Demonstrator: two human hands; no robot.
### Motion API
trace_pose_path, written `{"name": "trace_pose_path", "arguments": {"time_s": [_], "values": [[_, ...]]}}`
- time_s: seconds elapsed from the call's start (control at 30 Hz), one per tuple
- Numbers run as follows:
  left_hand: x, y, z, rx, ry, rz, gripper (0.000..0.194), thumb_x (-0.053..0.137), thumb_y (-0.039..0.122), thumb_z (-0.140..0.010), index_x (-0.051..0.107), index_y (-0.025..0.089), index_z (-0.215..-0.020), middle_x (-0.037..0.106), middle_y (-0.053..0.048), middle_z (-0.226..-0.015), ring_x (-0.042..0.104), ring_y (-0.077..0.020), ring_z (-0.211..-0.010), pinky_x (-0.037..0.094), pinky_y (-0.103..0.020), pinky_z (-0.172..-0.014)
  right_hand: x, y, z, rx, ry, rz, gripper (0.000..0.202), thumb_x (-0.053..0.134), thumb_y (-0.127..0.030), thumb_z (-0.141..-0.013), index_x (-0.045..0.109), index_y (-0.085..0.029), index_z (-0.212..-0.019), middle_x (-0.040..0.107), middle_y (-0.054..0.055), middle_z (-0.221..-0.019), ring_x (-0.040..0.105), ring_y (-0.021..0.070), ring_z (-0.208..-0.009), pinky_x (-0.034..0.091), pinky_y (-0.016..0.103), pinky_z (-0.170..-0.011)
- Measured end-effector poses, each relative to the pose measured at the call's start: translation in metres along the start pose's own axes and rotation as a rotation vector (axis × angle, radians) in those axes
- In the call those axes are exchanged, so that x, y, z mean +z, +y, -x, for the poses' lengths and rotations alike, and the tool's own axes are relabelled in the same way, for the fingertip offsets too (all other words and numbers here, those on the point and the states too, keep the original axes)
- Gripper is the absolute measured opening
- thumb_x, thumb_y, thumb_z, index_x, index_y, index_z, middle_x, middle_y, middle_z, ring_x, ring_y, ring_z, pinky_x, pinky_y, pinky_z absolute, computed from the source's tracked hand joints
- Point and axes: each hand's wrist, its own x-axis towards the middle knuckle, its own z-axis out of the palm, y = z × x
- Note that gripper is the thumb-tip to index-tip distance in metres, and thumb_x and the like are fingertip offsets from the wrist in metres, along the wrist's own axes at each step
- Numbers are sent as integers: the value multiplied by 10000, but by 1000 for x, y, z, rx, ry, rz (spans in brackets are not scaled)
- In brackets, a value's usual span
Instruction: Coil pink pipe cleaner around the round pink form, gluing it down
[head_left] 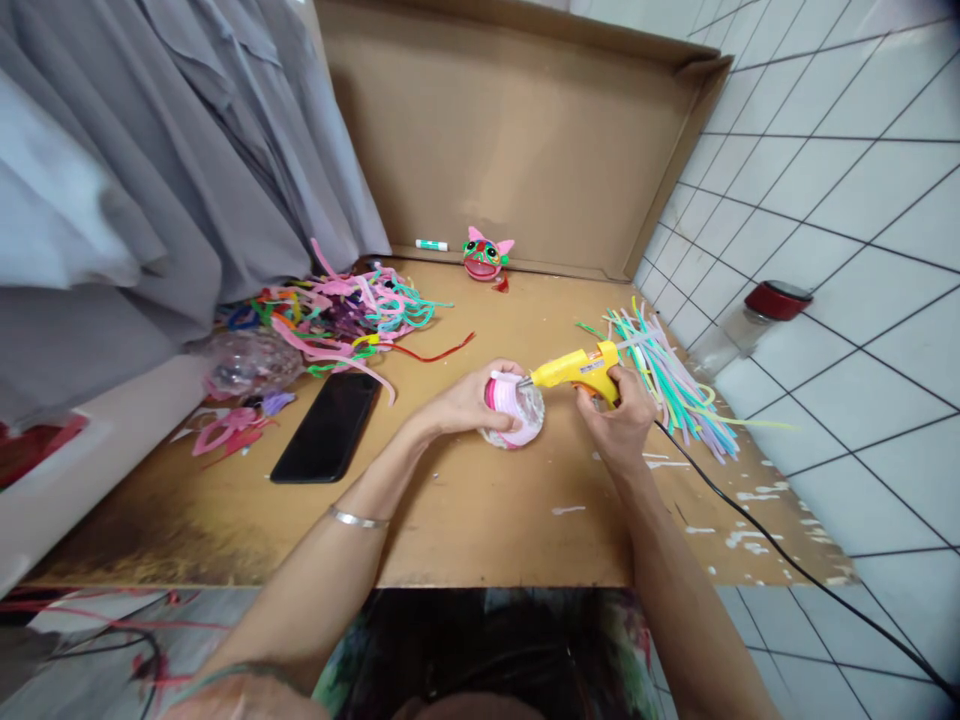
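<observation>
Head: seemingly round pink piece (507,398) in left grip (481,398).

bright, soft shadows, edges stretched and blurred

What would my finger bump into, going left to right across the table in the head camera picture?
The black phone → the little green-and-white tube → the little face with pink ears → the yellow glue gun in the right hand → the bundle of straight fuzzy sticks.
</observation>
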Motion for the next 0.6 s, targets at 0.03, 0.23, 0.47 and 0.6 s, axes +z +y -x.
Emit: {"name": "trace_pose_path", "arguments": {"time_s": [0.03,0.23,0.47,0.6], "values": [[0,0,0,4,0,1,658,770,181,-520,525,162,-1130,609,-28,-1045,588,-173,-903,500,-295,-818,0,0,0,-4,1,-3,189,623,-290,-768,564,-214,-930,652,50,-861,624,203,-770,517,346,-693],[0,1,0,-4,-8,22,646,786,196,-517,519,170,-1104,602,-20,-1033,587,-170,-902,500,-298,-825,-1,-1,-1,3,-1,-25,186,623,-282,-771,567,-211,-933,650,48,-857,621,198,-765,520,340,-688],[1,0,1,16,-15,60,616,780,183,-526,520,168,-1084,597,-11,-994,575,-152,-864,488,-288,-810,-2,0,-2,8,-7,-26,188,617,-310,-765,567,-215,-919,659,48,-856,623,197,-748,528,345,-678],[1,0,1,18,-5,53,619,784,182,-518,529,173,-1082,596,-9,-977,573,-152,-844,486,-282,-783,-1,-1,-3,29,13,-9,177,630,-289,-751,563,-218,-899,648,35,-820,616,191,-726,522,337,-666]]}}
